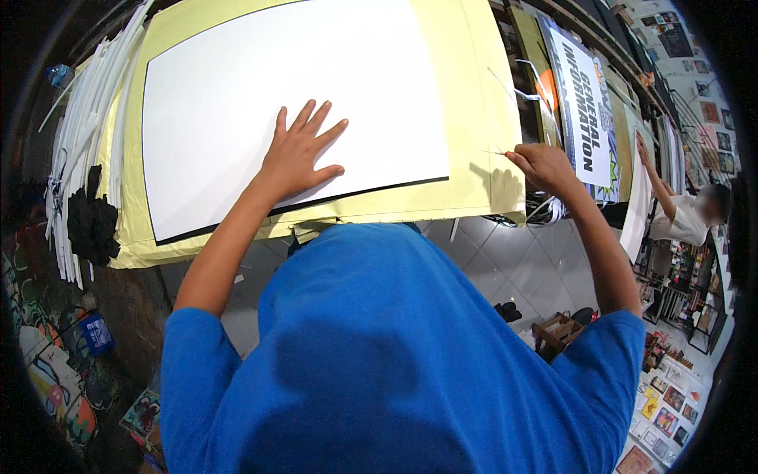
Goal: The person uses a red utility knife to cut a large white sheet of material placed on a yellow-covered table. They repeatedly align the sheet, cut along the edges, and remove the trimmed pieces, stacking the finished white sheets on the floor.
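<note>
Left hand spread on the white sheet, right hand out at the table's edge with a slim tool

Head view, and here's the picture: a big white sheet [379,87] lies flat across the yellow-covered table [482,95], a dark line [371,187] showing along its near edge. So the laying-out looks done, I'd judge. No cut or mark can be made out on the white face, and how much work is left, this view can't settle.

Now to the hands! The left hand [298,154] is splayed wide, fingers pointing far, thumb out to the right, palm seemingly flat on the near middle of the sheet. Nothing in its grasp; the sheet is right beneath it.

Over on the right, the right hand [545,167] is closed, pinching a slim tool [505,153] with a touch of orange-red, its thin end aimed left. Exactly what kind? Too small to tell. That hand is at the table's right edge, well apart from the sheet, with bare yellow between them.

Around the table: white strips [99,110] and a black cloth [93,221] at left, printed boards [584,110] at right, and a co-worker [681,217] farther right.
</note>
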`<state>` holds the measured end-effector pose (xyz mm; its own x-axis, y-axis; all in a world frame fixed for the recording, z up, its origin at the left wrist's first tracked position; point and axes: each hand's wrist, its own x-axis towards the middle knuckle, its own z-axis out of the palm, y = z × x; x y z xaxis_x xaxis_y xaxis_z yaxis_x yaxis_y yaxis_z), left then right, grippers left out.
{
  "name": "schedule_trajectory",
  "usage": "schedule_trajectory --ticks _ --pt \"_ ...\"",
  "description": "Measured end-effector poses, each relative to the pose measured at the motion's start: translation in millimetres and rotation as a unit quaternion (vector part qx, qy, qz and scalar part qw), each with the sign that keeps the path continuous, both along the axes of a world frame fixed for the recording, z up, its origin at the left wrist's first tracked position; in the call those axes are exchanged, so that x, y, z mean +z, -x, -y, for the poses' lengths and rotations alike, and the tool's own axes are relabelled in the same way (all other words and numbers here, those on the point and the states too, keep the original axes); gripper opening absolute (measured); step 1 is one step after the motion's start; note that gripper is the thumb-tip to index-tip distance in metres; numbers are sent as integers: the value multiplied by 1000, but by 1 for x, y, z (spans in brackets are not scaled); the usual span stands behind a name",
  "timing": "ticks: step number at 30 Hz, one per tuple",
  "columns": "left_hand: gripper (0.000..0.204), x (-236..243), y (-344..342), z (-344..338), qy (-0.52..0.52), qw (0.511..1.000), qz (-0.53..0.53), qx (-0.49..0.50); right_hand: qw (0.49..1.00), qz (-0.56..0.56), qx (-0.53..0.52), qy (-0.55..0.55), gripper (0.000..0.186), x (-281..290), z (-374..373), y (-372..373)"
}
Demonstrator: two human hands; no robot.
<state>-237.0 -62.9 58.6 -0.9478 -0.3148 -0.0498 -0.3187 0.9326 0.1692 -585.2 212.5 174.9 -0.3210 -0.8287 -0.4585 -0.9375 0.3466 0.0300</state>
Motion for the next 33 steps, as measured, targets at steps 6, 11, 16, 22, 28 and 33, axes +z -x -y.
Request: schedule_trajectory --ticks 6,11,16,22,28,33 --pt "79 1 4 2 -10 997 16 78 941 118 -210 240 50 -3 -32 -48" --pt "80 1 14 15 -2 980 33 198 838 265 -344 331 53 -65 -93 -81" --pt "85 19 28 40 -33 958 77 275 761 359 -431 326 59 -96 -132 -122" --pt "94 10 42 67 28 950 85 300 656 451 -512 323 61 -95 -153 -140" --pt "99 8 111 45 -50 910 94 400 574 519 -552 310 61 -87 -201 -137" --pt "103 31 167 24 -116 888 113 430 526 541 -550 358 47 -96 -243 -131"
